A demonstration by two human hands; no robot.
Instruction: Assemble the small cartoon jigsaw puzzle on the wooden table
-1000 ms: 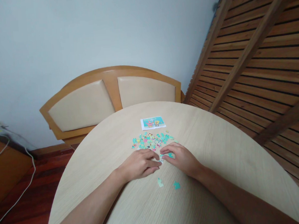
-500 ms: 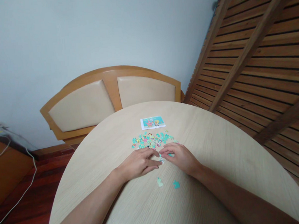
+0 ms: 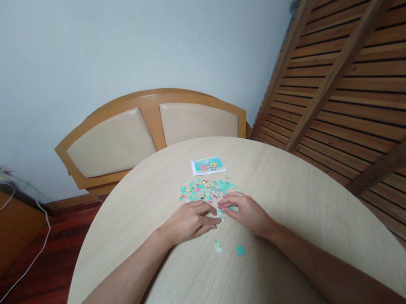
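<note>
My left hand (image 3: 190, 222) lies low over the table with its fingers apart. Its index fingertip touches a small group of pale puzzle pieces (image 3: 222, 217). From the other side, my right hand (image 3: 244, 212) has its fingers bent together at a teal puzzle piece (image 3: 232, 208), which they partly hide. How the pieces between my hands fit together is too small to make out. Just beyond my fingers spreads a loose pile of puzzle pieces (image 3: 194, 189), mostly teal with some yellow and pink.
Nearer to me lie a pale green puzzle piece (image 3: 218, 247) and a teal one (image 3: 240, 249). A picture card with cartoon figures (image 3: 208, 166) rests behind the pile on the round table (image 3: 298, 196). Past the table stand a padded wooden headboard (image 3: 152, 128) and slatted wood (image 3: 358, 74).
The view has shifted very slightly. Both hands stay nearly in place at the puzzle pieces, with only a tiny movement of the right fingers.
</note>
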